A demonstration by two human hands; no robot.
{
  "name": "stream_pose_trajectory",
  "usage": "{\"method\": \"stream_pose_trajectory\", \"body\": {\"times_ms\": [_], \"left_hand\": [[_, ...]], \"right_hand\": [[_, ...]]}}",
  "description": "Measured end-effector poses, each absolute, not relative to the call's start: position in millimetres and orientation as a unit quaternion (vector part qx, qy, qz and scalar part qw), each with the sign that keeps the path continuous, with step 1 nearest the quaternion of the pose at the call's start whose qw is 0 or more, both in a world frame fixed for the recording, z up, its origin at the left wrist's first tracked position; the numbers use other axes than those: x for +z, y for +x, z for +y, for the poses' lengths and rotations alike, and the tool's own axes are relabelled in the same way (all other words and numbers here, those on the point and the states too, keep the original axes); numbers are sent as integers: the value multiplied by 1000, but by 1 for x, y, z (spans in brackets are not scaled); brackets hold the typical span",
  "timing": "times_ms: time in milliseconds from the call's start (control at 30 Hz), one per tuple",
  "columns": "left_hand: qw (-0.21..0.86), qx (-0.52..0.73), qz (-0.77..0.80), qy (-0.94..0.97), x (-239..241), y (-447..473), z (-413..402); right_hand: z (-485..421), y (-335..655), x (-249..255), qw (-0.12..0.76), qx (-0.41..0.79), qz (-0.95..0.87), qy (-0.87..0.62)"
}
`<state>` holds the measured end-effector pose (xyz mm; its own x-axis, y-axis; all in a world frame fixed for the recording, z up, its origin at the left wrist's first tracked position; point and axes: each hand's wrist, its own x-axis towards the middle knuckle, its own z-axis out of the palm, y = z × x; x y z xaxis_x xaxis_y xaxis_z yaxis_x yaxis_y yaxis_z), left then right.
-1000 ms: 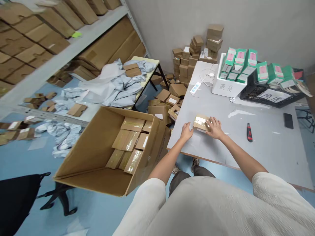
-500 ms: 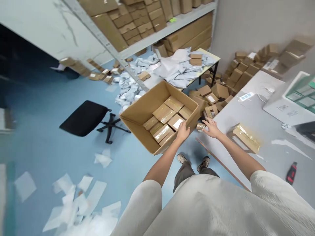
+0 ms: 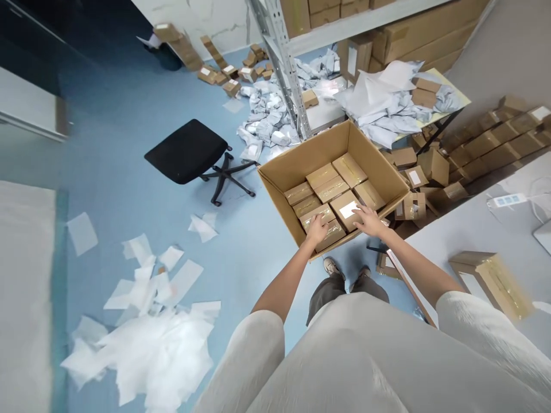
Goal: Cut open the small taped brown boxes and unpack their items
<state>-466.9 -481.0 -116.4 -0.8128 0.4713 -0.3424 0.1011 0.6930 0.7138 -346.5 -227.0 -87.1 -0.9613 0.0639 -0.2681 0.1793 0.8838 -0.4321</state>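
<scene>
Brown cardboard lies beneath both hands: half a second ago the right hand (image 3: 371, 222) hung by the table edge; now it is down in the big carton (image 3: 310, 152), fingers parted at a square-cornered box with a smooth white label (image 3: 348, 209). The left hand (image 3: 317, 230) bends its fingers over a shiny-taped box (image 3: 326, 213); I cannot tell whether either grips. Right of the right fingers, another taped box (image 3: 491, 281) sits on the grey table (image 3: 469, 226).

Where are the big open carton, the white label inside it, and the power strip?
Carton (image 3: 307, 159): head view, bare inner wall.
Label (image 3: 348, 209): head view, its middle.
Power strip (image 3: 509, 200): head view, its top face.
</scene>
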Motion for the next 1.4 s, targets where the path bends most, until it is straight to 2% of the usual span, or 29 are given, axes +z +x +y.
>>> {"method": "stream_pose_trajectory", "body": {"times_ms": [367,600,767,1000,1167,1400], "left_hand": [[280,338,894,90,-156,-503,-502],[302,297,905,36,-190,-521,-499],[339,253,906,27,-225,-531,-494],[318,279,905,38,-297,-544,-489],[342,249,904,61,-342,-553,-489],[386,158,904,96,-364,-553,-493]], "right_hand": [[-232,-434,-133,229,-219,948,-28],[-238,-490,-181,299,-197,926,-116],[-256,-512,-226,317,-186,915,-165],[-275,-531,-290,304,-150,918,-204],[-285,-544,-336,314,-139,909,-234],[-305,-549,-370,317,-122,905,-256]]}}
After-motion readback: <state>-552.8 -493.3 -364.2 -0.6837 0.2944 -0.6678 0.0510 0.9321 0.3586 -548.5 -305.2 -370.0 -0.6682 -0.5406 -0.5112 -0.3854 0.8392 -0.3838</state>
